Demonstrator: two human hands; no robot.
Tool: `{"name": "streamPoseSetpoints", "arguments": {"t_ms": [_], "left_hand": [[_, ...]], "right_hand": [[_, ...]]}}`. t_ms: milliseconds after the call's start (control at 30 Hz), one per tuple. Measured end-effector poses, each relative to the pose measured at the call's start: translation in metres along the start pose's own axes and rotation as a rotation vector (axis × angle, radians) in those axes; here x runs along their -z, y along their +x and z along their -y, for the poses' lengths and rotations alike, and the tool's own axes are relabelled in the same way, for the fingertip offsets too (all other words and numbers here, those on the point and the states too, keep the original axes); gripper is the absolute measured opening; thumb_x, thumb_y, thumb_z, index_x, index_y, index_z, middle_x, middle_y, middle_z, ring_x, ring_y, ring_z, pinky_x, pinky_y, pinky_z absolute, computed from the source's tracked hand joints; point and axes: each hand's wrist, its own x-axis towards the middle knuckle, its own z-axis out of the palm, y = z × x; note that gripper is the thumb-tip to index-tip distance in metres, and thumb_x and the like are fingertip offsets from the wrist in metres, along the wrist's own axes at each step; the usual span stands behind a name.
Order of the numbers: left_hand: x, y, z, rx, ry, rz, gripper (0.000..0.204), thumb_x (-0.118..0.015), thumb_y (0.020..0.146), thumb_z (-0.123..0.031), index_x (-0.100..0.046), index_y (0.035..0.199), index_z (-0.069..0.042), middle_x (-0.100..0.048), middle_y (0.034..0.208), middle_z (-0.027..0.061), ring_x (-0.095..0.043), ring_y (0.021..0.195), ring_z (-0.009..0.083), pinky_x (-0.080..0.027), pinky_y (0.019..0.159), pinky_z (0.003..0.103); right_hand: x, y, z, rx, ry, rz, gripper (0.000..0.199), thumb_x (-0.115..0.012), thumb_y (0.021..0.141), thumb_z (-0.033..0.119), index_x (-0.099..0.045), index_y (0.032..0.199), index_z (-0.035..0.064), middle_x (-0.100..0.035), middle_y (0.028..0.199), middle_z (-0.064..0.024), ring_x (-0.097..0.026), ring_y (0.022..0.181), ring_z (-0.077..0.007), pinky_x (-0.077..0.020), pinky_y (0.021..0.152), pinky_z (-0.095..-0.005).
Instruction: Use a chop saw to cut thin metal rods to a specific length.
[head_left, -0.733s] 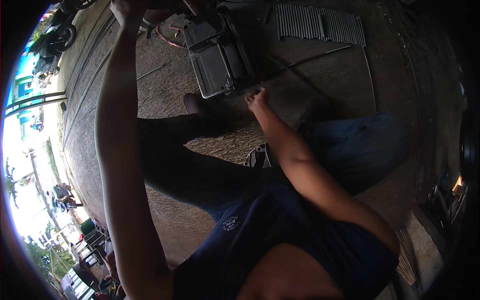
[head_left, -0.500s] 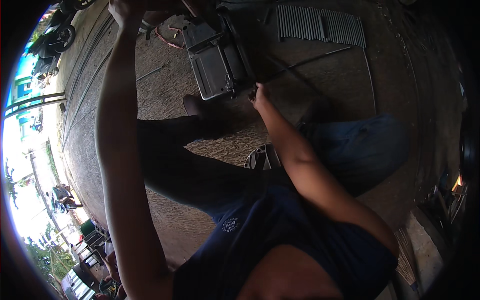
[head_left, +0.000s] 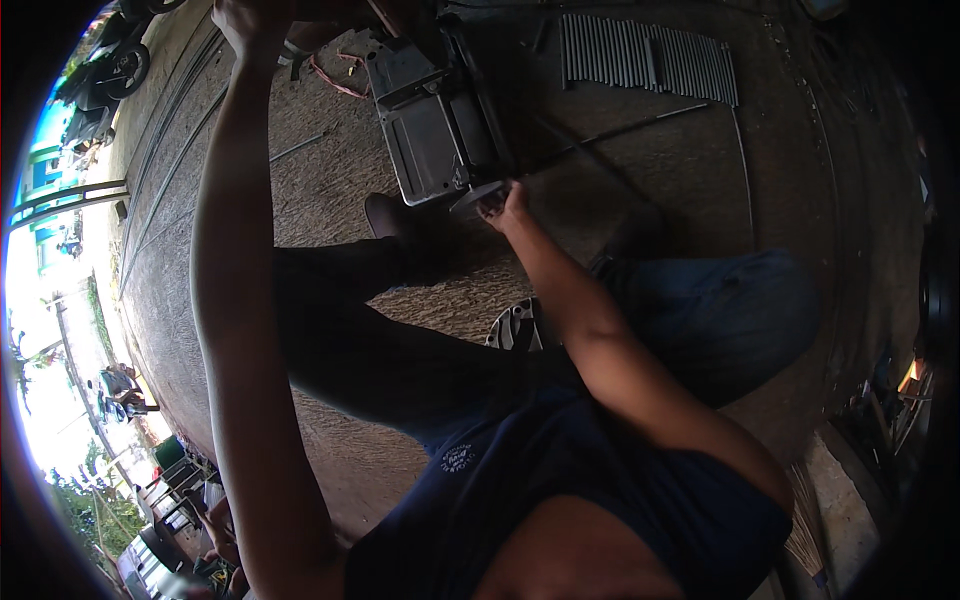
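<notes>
Grip matters here. Right hand [head_left: 503,204] pinches a small round metal disc [head_left: 476,196] at the near corner of the grey metal box [head_left: 432,140] on the floor. Left hand [head_left: 250,22] up at frame top, fingers' closure unclear. Best to keep disc level, box steady.

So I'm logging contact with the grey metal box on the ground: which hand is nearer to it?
The right hand: it is at the lower right corner of the grey metal box, fingers on a small round part there. The left hand is raised at the top edge, off to the box's left.
</notes>
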Motion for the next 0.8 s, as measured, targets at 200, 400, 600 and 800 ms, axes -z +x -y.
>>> {"name": "streamPoseSetpoints", "arguments": {"t_ms": [200, 400, 600, 800], "left_hand": [[0.0, 0.0, 0.001, -0.054, 0.031, -0.013, 0.024, -0.05, 0.086, -0.006, -0.065, 0.104, -0.001, -0.061, 0.085, 0.0124, -0.063, 0.076, 0.0256, -0.049, 0.067, 0.034], [-0.003, 0.0, 0.004, -0.045, -0.002, -0.016, 0.027, -0.047, 0.083, -0.001, -0.065, 0.104, -0.001, -0.061, 0.083, 0.0125, -0.062, 0.074, 0.0255, -0.049, 0.066, 0.034], [-0.004, 0.002, 0.007, -0.098, 0.017, -0.045, 0.027, -0.046, 0.084, -0.003, -0.065, 0.103, -0.001, -0.06, 0.081, 0.0122, -0.062, 0.071, 0.0257, -0.048, 0.064, 0.035], [-0.004, 0.001, 0.004, -0.068, -0.031, -0.059, 0.024, -0.048, 0.086, -0.008, -0.065, 0.102, -0.002, -0.06, 0.081, 0.0131, -0.062, 0.072, 0.0274, -0.048, 0.065, 0.036]], "right_hand": [[-0.009, 0.006, 0.017, 0.368, 0.056, -0.274, 0.026, -0.058, 0.086, 0.029, -0.046, 0.07, 0.0132, -0.04, 0.054, 0.0025, -0.04, 0.044, -0.0152, -0.0414, 0.053, -0.0347], [-0.008, 0.011, 0.038, 0.474, -0.18, -0.143, 0.015, -0.063, 0.082, 0.022, -0.056, 0.083, 0.0087, -0.056, 0.072, -0.0046, -0.06, 0.073, -0.0204, -0.0481, 0.065, -0.0405], [-0.008, -0.015, 0.073, 1.419, -1.24, -0.673, 0.031, -0.062, 0.079, 0.022, -0.061, 0.107, 0.0077, -0.062, 0.104, -0.0183, -0.06, 0.102, -0.0326, -0.045, 0.089, -0.0466], [0.0, -0.031, 0.144, 1.192, -1.79, -0.95, 0.04, -0.064, 0.078, 0.022, -0.059, 0.115, 0.0092, -0.059, 0.115, -0.0182, -0.056, 0.11, -0.0351, -0.0446, 0.094, -0.0453]]}}
